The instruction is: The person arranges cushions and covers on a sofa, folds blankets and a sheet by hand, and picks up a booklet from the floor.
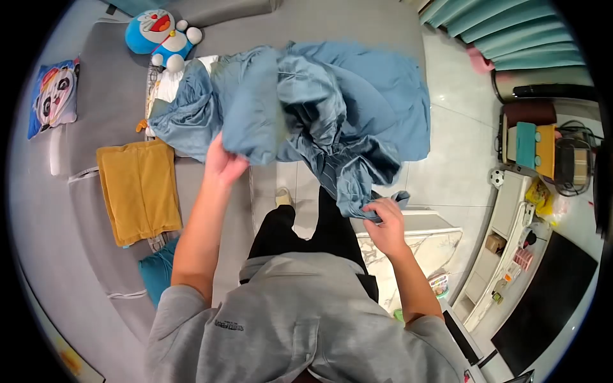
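A large blue cloth [383, 96], bunched and wrinkled in the middle, spreads over the grey sofa and hangs past its front edge. At its lower left edge, my left hand [225, 165] is closed on the fabric, whose raised part beside the hand is blurred. My right hand [385, 220] grips a gathered, shiny lower corner of the same cloth, near the marble-topped table. The fingertips of my left hand are partly hidden by the fabric.
On the grey sofa [105, 108] are a blue and white plush toy [164, 39], a panda cushion [56, 99] and a folded mustard cloth [140, 191]. A marble-topped table [415, 249] stands at my right, with a cabinet [491, 242] beyond.
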Demonstrator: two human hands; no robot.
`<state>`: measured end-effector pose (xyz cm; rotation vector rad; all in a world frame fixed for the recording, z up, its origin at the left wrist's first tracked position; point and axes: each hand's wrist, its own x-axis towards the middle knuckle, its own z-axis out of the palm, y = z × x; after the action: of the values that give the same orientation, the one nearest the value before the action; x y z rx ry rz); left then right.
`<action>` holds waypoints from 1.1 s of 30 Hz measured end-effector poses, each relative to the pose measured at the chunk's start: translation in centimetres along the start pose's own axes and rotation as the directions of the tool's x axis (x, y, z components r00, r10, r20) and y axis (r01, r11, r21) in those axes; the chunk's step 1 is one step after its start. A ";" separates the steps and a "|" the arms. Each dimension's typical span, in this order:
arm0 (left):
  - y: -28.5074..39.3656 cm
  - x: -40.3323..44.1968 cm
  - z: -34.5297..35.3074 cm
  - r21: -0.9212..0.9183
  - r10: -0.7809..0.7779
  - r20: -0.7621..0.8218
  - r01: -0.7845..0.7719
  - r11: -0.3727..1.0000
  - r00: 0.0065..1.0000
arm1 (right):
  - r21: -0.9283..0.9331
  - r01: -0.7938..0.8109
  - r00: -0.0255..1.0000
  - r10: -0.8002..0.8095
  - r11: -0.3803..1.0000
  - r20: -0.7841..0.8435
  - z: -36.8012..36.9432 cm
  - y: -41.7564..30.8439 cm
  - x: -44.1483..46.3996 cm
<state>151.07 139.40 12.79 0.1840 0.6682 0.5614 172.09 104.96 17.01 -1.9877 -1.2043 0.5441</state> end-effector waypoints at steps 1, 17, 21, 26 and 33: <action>0.8 0.8 1.8 -0.014 0.001 0.018 -0.001 1.000 1.000 | 0.086 -0.064 0.998 0.064 0.994 -0.001 1.4 -1.1 -0.6; 2.2 -13.4 3.9 0.485 -0.423 -0.022 0.380 0.788 0.906 | 0.795 -0.283 0.934 0.344 0.537 0.100 13.1 -18.1 -0.4; -0.3 -18.4 1.2 0.634 -0.247 -0.180 0.304 0.711 0.952 | 0.848 -0.159 0.925 0.377 0.505 -0.052 14.4 -18.9 -0.1; -1.0 -19.2 -0.4 0.271 -0.687 -0.009 0.663 0.698 0.727 | 0.713 -0.259 0.961 0.245 0.652 0.125 17.1 -17.7 -0.7; -3.0 -17.0 0.4 0.511 -0.077 -0.391 0.285 0.811 0.917 | 0.504 0.012 0.947 -0.171 0.863 0.272 13.0 -15.9 -0.2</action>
<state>141.70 127.53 21.22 0.5746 1.1887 0.1899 154.15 114.25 20.95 -1.4286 -1.1842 1.0338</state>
